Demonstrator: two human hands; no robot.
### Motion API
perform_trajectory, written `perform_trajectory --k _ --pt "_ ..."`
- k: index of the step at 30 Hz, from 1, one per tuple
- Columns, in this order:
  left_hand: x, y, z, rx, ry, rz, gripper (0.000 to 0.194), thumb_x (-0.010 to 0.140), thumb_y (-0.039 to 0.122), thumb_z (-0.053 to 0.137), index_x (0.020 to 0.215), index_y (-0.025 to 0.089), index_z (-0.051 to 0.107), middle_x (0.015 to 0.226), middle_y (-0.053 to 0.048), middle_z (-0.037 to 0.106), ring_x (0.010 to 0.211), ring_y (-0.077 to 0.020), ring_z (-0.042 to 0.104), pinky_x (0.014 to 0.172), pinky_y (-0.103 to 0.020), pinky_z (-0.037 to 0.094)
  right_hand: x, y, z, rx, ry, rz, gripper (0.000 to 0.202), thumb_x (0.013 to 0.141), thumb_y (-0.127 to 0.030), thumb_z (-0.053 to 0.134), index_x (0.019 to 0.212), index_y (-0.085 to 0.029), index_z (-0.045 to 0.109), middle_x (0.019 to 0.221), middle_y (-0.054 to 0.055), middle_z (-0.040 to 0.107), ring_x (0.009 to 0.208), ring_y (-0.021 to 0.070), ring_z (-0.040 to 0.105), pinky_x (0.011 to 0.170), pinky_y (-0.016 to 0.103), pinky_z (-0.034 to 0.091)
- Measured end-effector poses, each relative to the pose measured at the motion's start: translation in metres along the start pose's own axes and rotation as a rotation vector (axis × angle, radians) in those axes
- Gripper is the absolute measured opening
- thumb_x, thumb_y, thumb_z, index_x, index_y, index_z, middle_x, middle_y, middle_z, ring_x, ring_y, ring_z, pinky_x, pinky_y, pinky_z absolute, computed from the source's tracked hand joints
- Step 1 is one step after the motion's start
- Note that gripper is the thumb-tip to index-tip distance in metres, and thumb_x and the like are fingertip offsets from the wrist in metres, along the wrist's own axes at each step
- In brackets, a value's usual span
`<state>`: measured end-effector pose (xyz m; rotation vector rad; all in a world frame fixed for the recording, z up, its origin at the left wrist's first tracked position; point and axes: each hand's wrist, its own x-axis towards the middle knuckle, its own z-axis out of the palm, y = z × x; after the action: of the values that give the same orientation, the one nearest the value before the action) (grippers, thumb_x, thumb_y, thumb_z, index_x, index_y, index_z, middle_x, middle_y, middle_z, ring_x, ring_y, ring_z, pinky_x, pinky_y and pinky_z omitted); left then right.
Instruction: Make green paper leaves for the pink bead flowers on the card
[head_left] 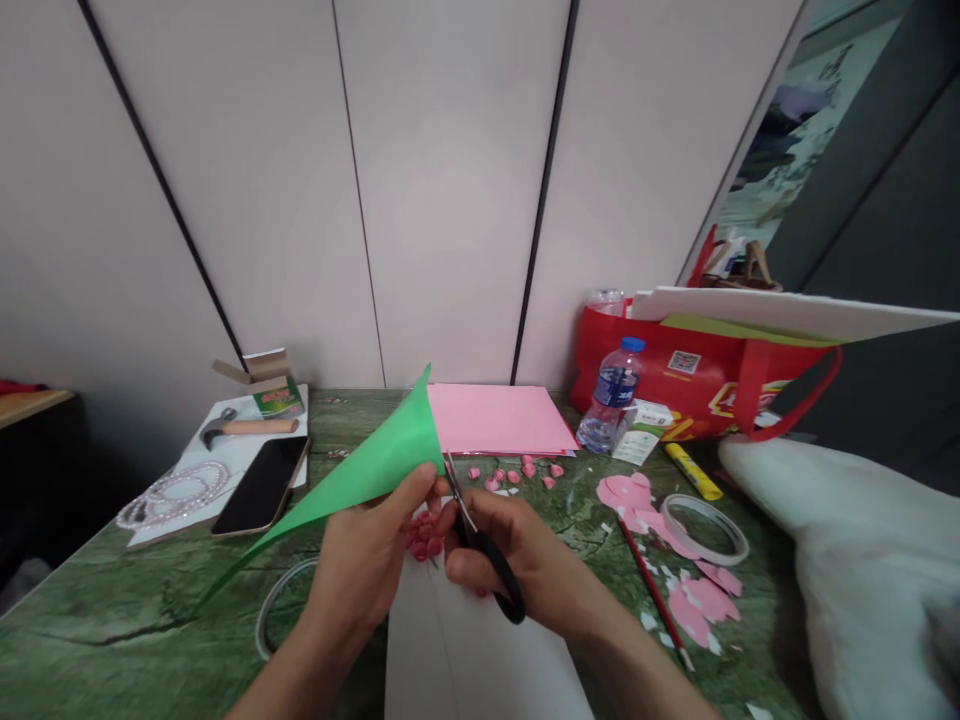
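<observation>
Green paper point(386, 455) is held up above the table, centre-left, bent into a curved, pointed shape; one tip points up, a long tail slants down to the left. Its lower right edge is pinched by the left hand point(367, 545), thumb and fingers closed on it. Scissors point(491, 560) with black handles are gripped in the right hand point(517, 545), fingers curled round the handles, blades pointed up at the paper's right edge; whether paper is between the blades cannot be told.

Below the hands, a cluster of dark pink rolled pieces point(424, 537) is seen on a white sheet point(487, 660). Behind, small pink buds point(529, 468) are scattered in front of stacked pink sheets point(499, 420).

To the left, a tape roll point(262, 620) is partly covered by the left forearm; farther out are placed a phone point(262, 487), a beaded strand point(176, 495), a hammer point(259, 427) and an opened small box point(279, 400).

To the right, pink scraps point(701, 605), a red pencil point(656, 595), another tape roll point(739, 545) and a yellow glue stick point(694, 472) are spread. A bottle point(615, 395) and a small carton point(643, 432) are stood before a red bag point(675, 390).
</observation>
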<state>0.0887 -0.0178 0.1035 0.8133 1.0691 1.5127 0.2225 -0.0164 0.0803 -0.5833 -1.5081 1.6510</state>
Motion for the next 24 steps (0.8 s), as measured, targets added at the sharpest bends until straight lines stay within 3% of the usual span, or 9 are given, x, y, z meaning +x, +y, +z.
perform_trajectory --k 6,11,18,24 --pt "-0.0026 0.0001 -0.0023 0.374 0.017 0.168 0.018 0.062 0.031 0.068 0.056 0.016 0.061 0.059 0.001 0.063 0.06 -0.0141 0.055 0.063 -0.026 0.046 -0.0013 -0.0028 -0.0025 -0.013 -0.024 0.017 0.039 0.061 -0.045 0.077 0.078 -0.015 0.058 0.062 -0.006 0.043 0.054 0.0069 0.034 0.051 0.021 0.027" --pt "-0.0036 0.0064 -0.0042 0.638 0.022 0.245 0.02 0.065 0.034 0.061 0.055 0.018 0.059 0.056 0.001 0.061 0.058 -0.0154 0.055 0.061 -0.027 0.044 -0.0018 -0.0057 -0.0039 -0.035 -0.053 0.022 0.038 0.063 -0.047 0.075 0.075 -0.016 0.055 0.063 -0.006 0.042 0.055 0.0073 0.033 0.051 0.021 0.028" --pt "-0.0003 0.0034 -0.0069 0.637 -0.011 0.251 0.026 0.071 0.036 0.06 0.052 0.017 0.058 0.055 0.0 0.059 0.056 -0.0153 0.053 0.058 -0.025 0.043 -0.0013 -0.003 -0.0036 -0.036 0.007 0.055 0.042 0.054 -0.043 0.081 0.072 -0.017 0.054 0.061 -0.007 0.042 0.054 0.0074 0.033 0.051 0.021 0.029" --pt "-0.0036 0.006 -0.0058 0.569 -0.019 0.21 0.024 0.069 0.033 0.063 0.051 0.017 0.062 0.052 0.0 0.06 0.051 -0.0145 0.052 0.052 -0.023 0.042 -0.0015 -0.0052 -0.0021 -0.02 0.003 0.036 0.041 0.055 -0.046 0.079 0.072 -0.018 0.055 0.061 -0.006 0.04 0.054 0.0078 0.032 0.051 0.022 0.028"
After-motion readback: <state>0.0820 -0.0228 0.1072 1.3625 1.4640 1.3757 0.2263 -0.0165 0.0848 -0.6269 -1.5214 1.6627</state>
